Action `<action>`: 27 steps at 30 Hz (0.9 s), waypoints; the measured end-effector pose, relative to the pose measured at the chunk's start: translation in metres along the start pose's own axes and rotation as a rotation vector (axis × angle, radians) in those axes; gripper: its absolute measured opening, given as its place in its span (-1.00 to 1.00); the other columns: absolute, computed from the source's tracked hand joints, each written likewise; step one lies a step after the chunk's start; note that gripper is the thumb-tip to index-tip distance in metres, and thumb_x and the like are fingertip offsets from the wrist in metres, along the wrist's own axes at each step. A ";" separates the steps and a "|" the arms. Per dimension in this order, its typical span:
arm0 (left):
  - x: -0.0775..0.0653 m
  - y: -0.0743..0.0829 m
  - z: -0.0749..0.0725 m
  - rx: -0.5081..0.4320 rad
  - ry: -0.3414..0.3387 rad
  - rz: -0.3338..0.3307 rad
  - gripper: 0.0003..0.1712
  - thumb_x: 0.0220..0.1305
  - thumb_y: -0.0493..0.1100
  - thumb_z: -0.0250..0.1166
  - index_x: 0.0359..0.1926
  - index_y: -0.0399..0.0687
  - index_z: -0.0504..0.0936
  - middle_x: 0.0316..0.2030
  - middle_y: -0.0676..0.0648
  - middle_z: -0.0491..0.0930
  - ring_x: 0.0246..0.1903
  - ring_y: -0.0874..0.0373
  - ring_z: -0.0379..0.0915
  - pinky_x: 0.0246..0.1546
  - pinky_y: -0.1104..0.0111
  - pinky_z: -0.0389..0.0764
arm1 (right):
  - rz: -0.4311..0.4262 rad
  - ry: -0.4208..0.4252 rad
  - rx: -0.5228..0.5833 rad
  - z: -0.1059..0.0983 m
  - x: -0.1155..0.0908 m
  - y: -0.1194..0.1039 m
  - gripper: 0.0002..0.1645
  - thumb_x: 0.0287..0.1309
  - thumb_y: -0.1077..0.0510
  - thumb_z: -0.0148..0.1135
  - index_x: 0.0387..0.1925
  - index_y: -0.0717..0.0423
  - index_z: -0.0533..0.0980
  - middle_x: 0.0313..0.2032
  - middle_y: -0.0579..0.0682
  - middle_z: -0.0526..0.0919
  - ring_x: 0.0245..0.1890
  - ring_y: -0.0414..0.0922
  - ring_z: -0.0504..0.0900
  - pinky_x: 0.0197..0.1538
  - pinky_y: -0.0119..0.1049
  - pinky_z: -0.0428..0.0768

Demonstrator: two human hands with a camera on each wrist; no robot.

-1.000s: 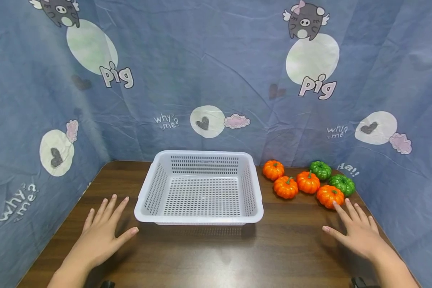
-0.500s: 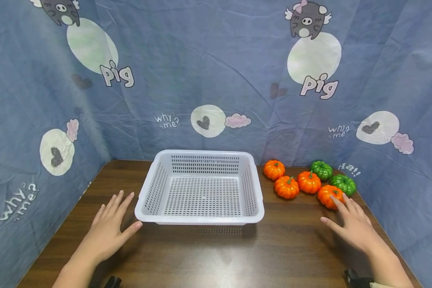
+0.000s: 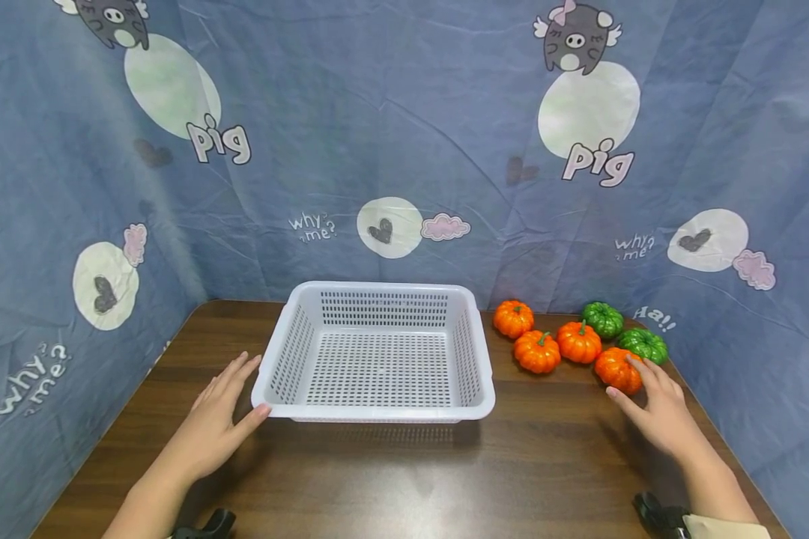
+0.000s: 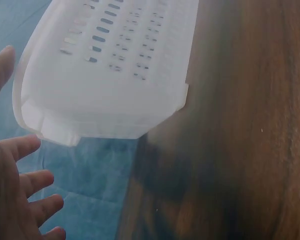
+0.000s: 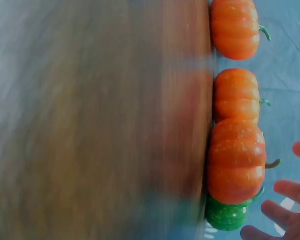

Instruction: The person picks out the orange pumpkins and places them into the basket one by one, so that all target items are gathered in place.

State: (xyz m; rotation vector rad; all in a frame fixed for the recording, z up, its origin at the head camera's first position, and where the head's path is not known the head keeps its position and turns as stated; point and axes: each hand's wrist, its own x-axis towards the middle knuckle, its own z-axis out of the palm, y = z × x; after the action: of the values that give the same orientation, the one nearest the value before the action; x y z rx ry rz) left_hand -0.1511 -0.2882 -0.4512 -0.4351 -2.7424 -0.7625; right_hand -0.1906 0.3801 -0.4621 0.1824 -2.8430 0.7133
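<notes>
My left hand (image 3: pixel 216 430) is at the near left corner of a white plastic basket (image 3: pixel 377 412), fingers spread and holding nothing. Its thumb and index finger lie close to the rim; whether they touch it I cannot tell. Over on the right, my right hand (image 3: pixel 664 419) hovers with loosely bent fingers beside the nearest orange pumpkin (image 3: pixel 616 370), one fingertip overlapping it in the head view. In the right wrist view the fingers (image 5: pixel 290 190) stand apart from the orange pumpkins (image 5: pixel 236 162) and a green pumpkin (image 5: pixel 227 215).
Several orange pumpkins (image 3: pixel 536 352) and two green pumpkins (image 3: pixel 640 346) cluster at the back right of the brown wooden table (image 3: pixel 404 479). A blue printed cloth (image 3: pixel 404 150) hangs behind the table and along its sides. The basket has nothing in it.
My left hand has moved right and forward, up to the basket's corner. My right hand has shifted slightly forward and left toward the nearest orange pumpkin. Basket and pumpkins stay in place.
</notes>
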 end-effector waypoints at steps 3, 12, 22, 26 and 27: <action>0.003 0.002 0.000 -0.035 -0.002 -0.007 -0.13 0.38 0.04 0.28 0.55 -0.05 0.08 0.49 -0.37 0.04 0.38 -0.48 0.01 0.16 -0.46 0.07 | 0.019 0.015 0.035 0.001 0.003 0.001 -0.09 0.38 -0.14 0.16 0.43 0.41 0.12 0.32 0.64 0.06 0.24 0.66 0.02 0.23 0.51 -0.07; 0.011 -0.001 0.007 -0.164 -0.017 -0.020 -0.14 0.40 -0.03 0.26 0.55 -0.10 0.05 0.48 -0.37 0.01 0.40 -0.47 -0.05 0.12 -0.47 0.13 | 0.070 0.047 0.060 0.004 0.014 0.003 -0.10 0.36 -0.15 0.19 0.38 0.45 0.16 0.30 0.62 0.15 0.26 0.60 0.08 0.21 0.49 0.05; 0.014 0.006 0.009 -0.283 -0.018 -0.046 -0.10 0.38 -0.07 0.27 0.55 -0.19 -0.02 0.42 -0.39 0.08 0.30 -0.38 0.15 0.14 -0.36 0.22 | 0.156 0.089 0.090 0.007 0.023 0.007 -0.08 0.30 -0.12 0.26 0.36 0.48 0.18 0.22 0.64 0.21 0.20 0.57 0.16 0.17 0.47 0.17; 0.013 0.008 0.010 -0.354 -0.039 -0.063 -0.09 0.39 -0.13 0.26 0.55 -0.18 -0.07 0.33 -0.37 0.20 0.21 -0.29 0.32 0.12 -0.03 0.41 | 0.189 0.088 0.092 0.008 0.027 0.010 -0.06 0.29 -0.14 0.27 0.36 0.46 0.17 0.21 0.65 0.22 0.19 0.57 0.18 0.16 0.46 0.19; 0.013 0.008 0.011 -0.376 -0.046 -0.062 -0.09 0.40 -0.15 0.25 0.55 -0.17 -0.08 0.32 -0.37 0.23 0.19 -0.28 0.35 0.09 0.10 0.46 | 0.200 0.088 0.091 0.008 0.028 0.010 -0.05 0.28 -0.15 0.27 0.37 0.46 0.17 0.21 0.65 0.21 0.18 0.56 0.18 0.16 0.46 0.20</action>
State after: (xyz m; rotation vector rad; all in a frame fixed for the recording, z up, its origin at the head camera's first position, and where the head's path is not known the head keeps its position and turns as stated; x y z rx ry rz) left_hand -0.1622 -0.2735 -0.4522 -0.4459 -2.6628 -1.3076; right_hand -0.2203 0.3835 -0.4670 -0.1189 -2.7718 0.8681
